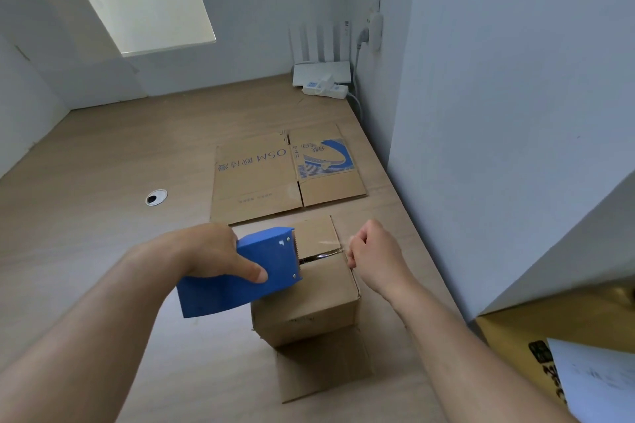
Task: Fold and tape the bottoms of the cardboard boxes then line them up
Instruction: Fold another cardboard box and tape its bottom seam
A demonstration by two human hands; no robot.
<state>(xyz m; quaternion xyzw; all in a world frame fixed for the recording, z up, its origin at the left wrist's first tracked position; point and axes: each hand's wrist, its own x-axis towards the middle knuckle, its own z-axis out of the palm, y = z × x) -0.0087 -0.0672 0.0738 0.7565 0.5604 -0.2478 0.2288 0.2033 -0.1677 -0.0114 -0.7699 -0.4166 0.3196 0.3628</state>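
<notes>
Cardboard box (309, 299), cuboid; left hand (206, 251) fingers clamped on blue plastic tape dispenser (237, 285); right hand (372, 252) fingers pinching glossy tape (324, 255).

White router (321, 74) and power strip (324, 90) on desk (103, 165)

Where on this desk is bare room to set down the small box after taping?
Widest bare patch: the left part of the wooden desk, between the left wall, the round metal cable hole and the flattened printed cardboard box. A bare strip lies between that flat box and the white router. Crowded: the right side, near the yellow box.
</notes>
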